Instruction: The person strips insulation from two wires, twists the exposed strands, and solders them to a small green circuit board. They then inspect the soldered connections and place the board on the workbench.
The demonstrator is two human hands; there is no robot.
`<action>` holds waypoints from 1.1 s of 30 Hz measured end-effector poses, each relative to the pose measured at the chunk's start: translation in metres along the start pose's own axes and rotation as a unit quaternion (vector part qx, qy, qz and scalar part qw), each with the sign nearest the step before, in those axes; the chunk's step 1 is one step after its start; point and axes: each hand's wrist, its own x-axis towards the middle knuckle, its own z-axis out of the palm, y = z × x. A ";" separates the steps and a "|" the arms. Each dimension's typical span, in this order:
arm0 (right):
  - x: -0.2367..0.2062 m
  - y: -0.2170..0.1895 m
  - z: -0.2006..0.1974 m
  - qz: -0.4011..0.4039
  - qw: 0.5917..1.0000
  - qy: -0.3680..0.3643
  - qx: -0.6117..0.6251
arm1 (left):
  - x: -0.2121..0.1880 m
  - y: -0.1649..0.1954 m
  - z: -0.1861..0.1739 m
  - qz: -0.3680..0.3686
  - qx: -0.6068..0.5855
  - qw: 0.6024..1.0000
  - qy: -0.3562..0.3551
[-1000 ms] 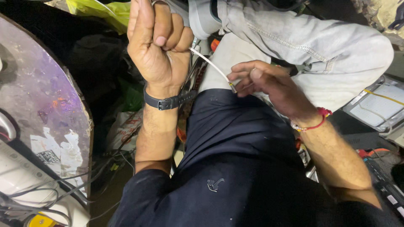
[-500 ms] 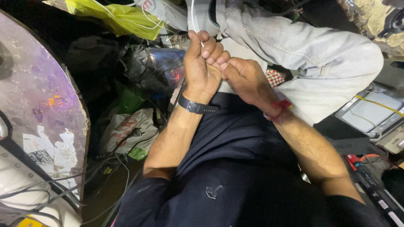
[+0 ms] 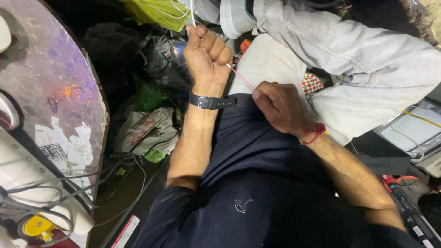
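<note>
Wire [image 3: 240,76] ends hidden inside fists

Location type: cramped, cluttered repair workshop. Indicators: loose cables [image 3: 69,183] trailing at near left, a worn round panel [image 3: 50,92] at left, plastic bags [image 3: 147,124] heaped on the floor, red-handled tool [image 3: 390,180] at right.

Cluttered floor [image 3: 133,193], white printed bag [image 3: 142,131], black cables [image 3: 133,151], green wrapper [image 3: 149,94]
</note>
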 end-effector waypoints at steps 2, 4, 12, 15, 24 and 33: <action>-0.010 -0.001 -0.004 0.016 1.000 -0.013 -0.019 | 0.005 0.007 -0.003 0.008 -0.005 1.000 -0.005; -0.020 -0.002 -0.008 0.018 1.000 -0.016 -0.015 | 0.011 0.014 -0.003 0.015 -0.009 1.000 -0.005; -0.085 -0.010 -0.024 0.100 0.994 0.013 -0.035 | 0.031 0.025 0.005 0.033 0.020 0.997 0.070; -0.108 -0.010 -0.030 0.106 0.994 0.008 -0.026 | 0.041 0.029 0.006 0.047 0.033 0.994 0.089; -0.163 -0.011 -0.043 0.172 0.984 -0.009 -0.041 | 0.065 0.034 0.008 0.023 0.048 0.989 0.140; -0.166 -0.005 -0.045 0.113 0.993 0.027 0.036 | 0.074 0.036 0.027 -0.001 0.069 0.996 0.051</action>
